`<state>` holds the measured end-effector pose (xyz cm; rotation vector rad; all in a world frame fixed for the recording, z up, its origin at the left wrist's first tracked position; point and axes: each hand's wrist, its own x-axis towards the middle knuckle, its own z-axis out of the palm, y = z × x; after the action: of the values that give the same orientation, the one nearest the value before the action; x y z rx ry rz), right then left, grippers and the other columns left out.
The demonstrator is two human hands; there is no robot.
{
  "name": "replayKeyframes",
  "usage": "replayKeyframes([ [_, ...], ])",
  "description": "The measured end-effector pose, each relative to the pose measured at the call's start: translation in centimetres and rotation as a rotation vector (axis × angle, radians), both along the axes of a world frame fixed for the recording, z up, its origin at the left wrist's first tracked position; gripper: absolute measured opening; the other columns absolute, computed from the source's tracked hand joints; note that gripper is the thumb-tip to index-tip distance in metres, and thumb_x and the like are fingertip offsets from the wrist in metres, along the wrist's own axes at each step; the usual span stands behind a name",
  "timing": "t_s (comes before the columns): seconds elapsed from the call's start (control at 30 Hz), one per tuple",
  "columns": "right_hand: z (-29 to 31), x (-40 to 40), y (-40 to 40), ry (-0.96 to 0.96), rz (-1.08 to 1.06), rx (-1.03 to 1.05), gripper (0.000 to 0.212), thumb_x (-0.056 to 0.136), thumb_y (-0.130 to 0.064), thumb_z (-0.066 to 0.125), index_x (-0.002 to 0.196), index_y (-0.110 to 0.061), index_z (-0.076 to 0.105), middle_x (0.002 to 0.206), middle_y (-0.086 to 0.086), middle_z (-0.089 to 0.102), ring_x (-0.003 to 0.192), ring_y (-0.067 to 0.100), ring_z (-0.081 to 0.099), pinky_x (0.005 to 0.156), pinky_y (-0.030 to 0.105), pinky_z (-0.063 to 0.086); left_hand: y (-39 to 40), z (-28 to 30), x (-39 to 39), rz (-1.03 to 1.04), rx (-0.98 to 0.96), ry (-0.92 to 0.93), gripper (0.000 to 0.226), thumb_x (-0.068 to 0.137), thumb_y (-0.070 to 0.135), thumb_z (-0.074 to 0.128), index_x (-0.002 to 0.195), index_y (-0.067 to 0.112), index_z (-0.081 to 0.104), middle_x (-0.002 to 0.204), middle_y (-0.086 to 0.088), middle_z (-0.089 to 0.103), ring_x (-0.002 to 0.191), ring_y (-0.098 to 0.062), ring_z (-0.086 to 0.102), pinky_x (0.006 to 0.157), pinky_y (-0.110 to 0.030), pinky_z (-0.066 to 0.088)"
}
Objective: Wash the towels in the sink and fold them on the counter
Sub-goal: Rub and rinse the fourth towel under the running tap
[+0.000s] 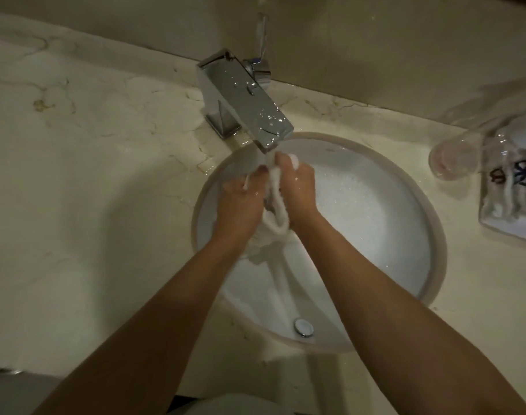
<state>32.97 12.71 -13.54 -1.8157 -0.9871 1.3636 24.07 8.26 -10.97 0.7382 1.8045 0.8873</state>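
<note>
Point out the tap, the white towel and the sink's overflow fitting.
tap (249, 97), head view, top face of the chrome spout.
white towel (275, 217), head view, bunched part between the hands.
overflow fitting (303, 327), head view, its chrome cap.

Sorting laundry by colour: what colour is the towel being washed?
White, seen from the head camera: towel held by both hands.

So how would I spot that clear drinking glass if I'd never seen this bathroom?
Start at the round white sink set in the marble counter and look right of its rim. The glass lies on its side there, just left of a white tray. It is the only see-through thing there.
</note>
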Motion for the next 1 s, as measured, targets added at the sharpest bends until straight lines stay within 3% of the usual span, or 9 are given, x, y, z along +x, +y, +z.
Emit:
replayKeyframes([
  [0.1, 0.3, 0.8, -3.4, 0.041, 0.144, 0.094, 0.046, 0.099, -0.04, 0.055, 0.071, -0.004, 0.061, 0.067, 0.004, 0.062, 0.064, 0.013, 0.057, 0.063, 0.032, 0.048, -0.9, -0.2, -0.1, 0.053, 0.122, 0.246, 0.028, 0.098, 0.041, 0.056, 0.089, 0.017, 0.067, 0.084, 0.005, 0.065, 0.081, -0.015, 0.062, 0.071, -0.01, 0.038],
  [0.17, -1.4, 1.7, -5.9, -0.178, 0.138, 0.188, 0.037, 0.097, -0.041, 0.05, 0.079, -0.011, 0.061, 0.078, 0.001, 0.063, 0.074, 0.014, 0.057, 0.072, 0.037, 0.05, -2.3, -1.7, 0.2, -0.088, 0.162, 0.399, 0.035, 0.095, 0.043, 0.054, 0.092, 0.01, 0.065, 0.092, -0.006, 0.064, 0.086, -0.022, 0.06, 0.081, -0.024, 0.045],
  [0.33, -9.1, 1.1, -9.9, -0.464, 0.286, 0.177, 0.068, 0.104, -0.056, 0.021, 0.141, -0.008, 0.052, 0.141, 0.006, 0.056, 0.133, 0.025, 0.047, 0.115, 0.041, 0.034, -5.8, -9.6, 1.8, -0.4, 0.02, 0.653, 0.052, 0.097, 0.022, 0.054, 0.144, 0.002, 0.042, 0.15, -0.019, 0.042, 0.138, -0.034, 0.042, 0.111, -0.049, 0.039],
  [0.47, -11.2, 1.5, -7.7, -0.576, 0.288, 0.18, 0.056, 0.098, -0.039, 0.031, 0.117, -0.003, 0.069, 0.118, 0.019, 0.068, 0.115, 0.041, 0.06, 0.096, 0.056, 0.05, -5.4, -13.0, 2.0, -0.519, 0.181, 0.95, 0.044, 0.103, 0.031, 0.042, 0.139, 0.009, 0.053, 0.126, -0.014, 0.063, 0.121, -0.031, 0.057, 0.096, -0.046, 0.048],
  [0.57, -12.1, 1.2, -4.3, -0.714, 0.418, 0.021, 0.044, 0.088, -0.031, 0.035, 0.094, -0.006, 0.071, 0.082, 0.015, 0.069, 0.083, 0.036, 0.065, 0.074, 0.041, 0.052, -1.9, -13.5, 1.9, -0.543, 0.091, 1.086, 0.034, 0.095, 0.035, 0.052, 0.119, 0.013, 0.065, 0.111, -0.013, 0.066, 0.113, -0.035, 0.058, 0.086, -0.046, 0.046],
  [0.7, -13.1, 1.9, -1.0, -0.793, 0.528, 0.056, 0.03, 0.095, -0.025, 0.042, 0.096, -0.012, 0.07, 0.09, 0.008, 0.067, 0.092, 0.028, 0.06, 0.083, 0.04, 0.044, 1.5, -13.5, 1.8, -0.559, 0.021, 1.099, 0.016, 0.071, 0.028, 0.072, 0.077, 0.014, 0.071, 0.079, -0.006, 0.067, 0.088, -0.023, 0.057, 0.076, -0.035, 0.045],
  [0.77, -12.7, 2.0, 0.3, -0.751, 0.427, 0.022, 0.031, 0.103, -0.036, 0.038, 0.105, -0.02, 0.064, 0.094, 0.001, 0.063, 0.095, 0.021, 0.058, 0.092, 0.038, 0.043, 3.2, -12.7, 2.3, -0.439, -0.196, 0.884, 0.037, 0.083, 0.042, 0.058, 0.09, 0.008, 0.072, 0.082, -0.009, 0.07, 0.08, -0.026, 0.066, 0.069, -0.032, 0.051],
  [0.87, -11.7, 1.5, 1.6, -0.639, 0.257, -0.163, 0.036, 0.102, -0.047, 0.038, 0.11, -0.024, 0.063, 0.104, 0.0, 0.067, 0.102, 0.022, 0.063, 0.094, 0.037, 0.048, 4.4, -11.4, 2.5, -0.271, -0.171, 0.555, 0.062, 0.086, 0.047, 0.031, 0.096, -0.002, 0.068, 0.087, -0.021, 0.069, 0.078, -0.035, 0.069, 0.067, -0.033, 0.05],
  [1.0, -9.1, 2.6, 1.3, -0.206, 0.057, -0.083, 0.032, 0.096, -0.046, 0.047, 0.087, -0.021, 0.065, 0.087, 0.0, 0.067, 0.088, 0.023, 0.063, 0.081, 0.038, 0.049, 3.8, -8.8, 1.6, -0.034, -0.109, 0.564, 0.027, 0.099, 0.021, 0.046, 0.098, 0.001, 0.064, 0.085, -0.013, 0.061, 0.089, -0.038, 0.062, 0.07, -0.033, 0.04],
])
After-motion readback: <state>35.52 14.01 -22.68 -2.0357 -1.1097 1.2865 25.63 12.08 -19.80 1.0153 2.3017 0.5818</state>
